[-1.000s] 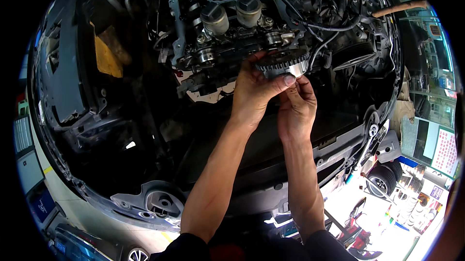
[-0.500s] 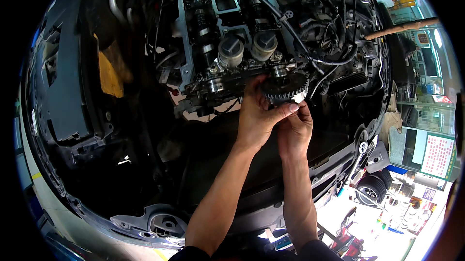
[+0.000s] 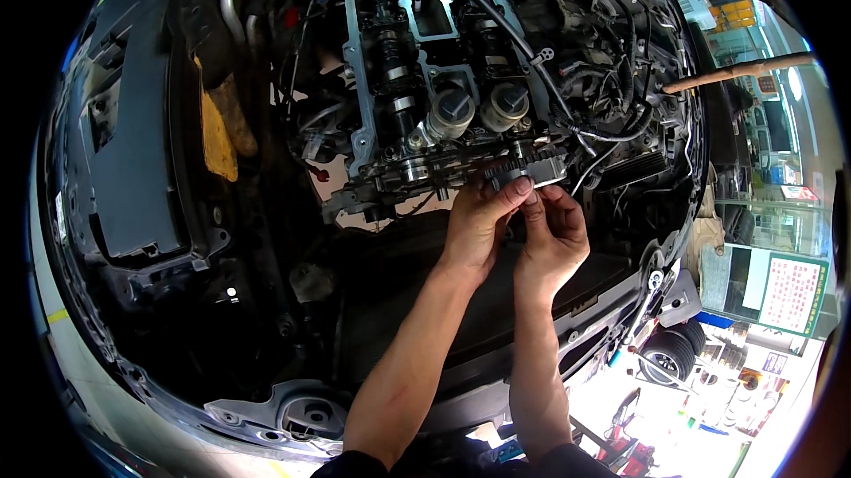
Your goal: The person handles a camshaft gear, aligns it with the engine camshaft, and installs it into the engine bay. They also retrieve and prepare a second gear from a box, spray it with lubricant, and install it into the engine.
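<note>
A dark toothed camshaft gear (image 3: 548,168) sits at the near end of the open engine (image 3: 352,43), tilted so that its toothed rim faces me. My left hand (image 3: 476,230) grips its left side, thumb on the near rim and the other fingers hidden behind it. My right hand (image 3: 551,243) is closed at the near lower edge, thumb and fingertips pressed against the gear. Just beyond stand two round caps (image 3: 451,113) with dark raised tops. A bare shaft end (image 3: 414,168) shows left of the hands. Whether the gear is seated on its shaft cannot be seen.
Black hoses and cables (image 3: 545,57) run along the engine's right side. A yellow piece (image 3: 219,141) lies in the bay at left. The car's front crossmember (image 3: 483,403) passes beneath my forearms. Beyond the car at right are a wooden stick (image 3: 736,73) and stacked tyres (image 3: 669,356).
The gear has tipped, from its flat face showing to its rim turned toward me. My right-hand fingers have shifted along its edge. The whole view has moved slightly.
</note>
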`<state>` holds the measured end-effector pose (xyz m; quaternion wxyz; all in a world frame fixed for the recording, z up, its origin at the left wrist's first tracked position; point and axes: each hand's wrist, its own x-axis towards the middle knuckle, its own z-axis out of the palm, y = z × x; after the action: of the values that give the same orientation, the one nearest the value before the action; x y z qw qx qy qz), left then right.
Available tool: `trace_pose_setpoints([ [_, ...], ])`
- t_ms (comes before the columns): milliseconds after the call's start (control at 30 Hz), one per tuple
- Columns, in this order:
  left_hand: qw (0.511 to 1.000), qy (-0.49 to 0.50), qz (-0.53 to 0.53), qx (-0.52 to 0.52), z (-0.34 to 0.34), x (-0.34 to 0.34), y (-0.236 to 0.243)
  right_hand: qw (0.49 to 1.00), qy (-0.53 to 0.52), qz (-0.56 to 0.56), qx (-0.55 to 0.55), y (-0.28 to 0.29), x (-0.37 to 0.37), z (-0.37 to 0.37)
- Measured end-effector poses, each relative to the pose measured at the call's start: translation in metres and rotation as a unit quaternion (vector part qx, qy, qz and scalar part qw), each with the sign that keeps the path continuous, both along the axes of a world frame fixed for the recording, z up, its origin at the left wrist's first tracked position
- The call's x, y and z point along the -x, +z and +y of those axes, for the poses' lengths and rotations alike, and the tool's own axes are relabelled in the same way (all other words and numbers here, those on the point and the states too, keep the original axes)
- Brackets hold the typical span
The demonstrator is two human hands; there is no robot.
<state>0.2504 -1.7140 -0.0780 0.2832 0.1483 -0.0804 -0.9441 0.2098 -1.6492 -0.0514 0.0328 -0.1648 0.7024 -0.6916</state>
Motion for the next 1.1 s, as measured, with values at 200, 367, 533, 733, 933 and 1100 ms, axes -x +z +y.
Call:
trace_pose_setpoints([
  [200, 0.998, -0.055, 0.010, -0.014, 0.002, -0.003, -0.004, 1.000, -0.025, -0.004, -0.013, -0.002, -0.001, -0.003],
  [367, 0.996, -0.083, -0.033, -0.008, -0.003, -0.006, 0.006, 0.998, -0.036, -0.021, -0.057, -0.001, -0.001, 0.000],
  [533, 0.996, -0.080, -0.034, -0.035, 0.001, -0.003, 0.003, 0.998, -0.036, 0.026, -0.053, -0.005, -0.001, -0.001],
  [733, 0.995, -0.023, -0.094, 0.034, 0.000, -0.001, 0.019, 0.997, 0.002, 0.030, -0.067, -0.002, 0.007, 0.005],
  [933, 0.995, -0.039, -0.091, 0.025, -0.003, -0.004, 0.014, 0.996, 0.025, 0.047, -0.076, 0.011, 0.002, -0.001],
  [1100, 0.997, 0.005, -0.068, 0.025, 0.001, 0.002, 0.015, 0.992, 0.074, 0.031, -0.102, 0.010, 0.013, 0.006],
])
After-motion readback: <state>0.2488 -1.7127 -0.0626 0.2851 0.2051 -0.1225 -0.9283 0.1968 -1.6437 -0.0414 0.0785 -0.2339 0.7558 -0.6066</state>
